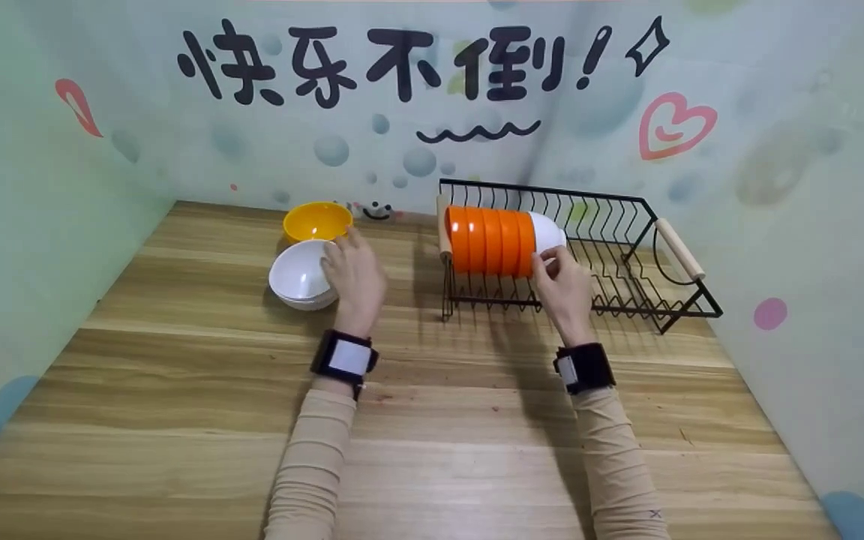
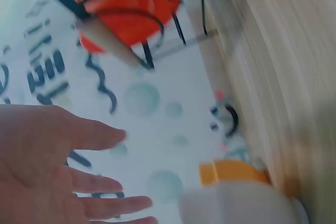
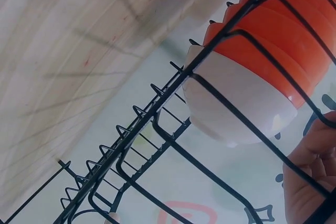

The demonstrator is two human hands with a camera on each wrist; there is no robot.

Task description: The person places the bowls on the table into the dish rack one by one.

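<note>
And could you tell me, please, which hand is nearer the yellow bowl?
The left hand: it's beside the yellow bowl; the right hand is farther right, at the rack.

The left arm (image 1: 308,465) and right arm (image 1: 619,465) reach forward, well apart, in beige sleeves (image 1: 323,427); a dark band (image 1: 325,351) with a pale panel (image 1: 351,358) circles each wrist. The left hand (image 1: 357,274) is loose, its fingers (image 2: 121,207) nearly straight and thumb (image 2: 94,135) apart. The right hand (image 1: 565,285) has its fingers bent, index arched close to the thumb
</note>
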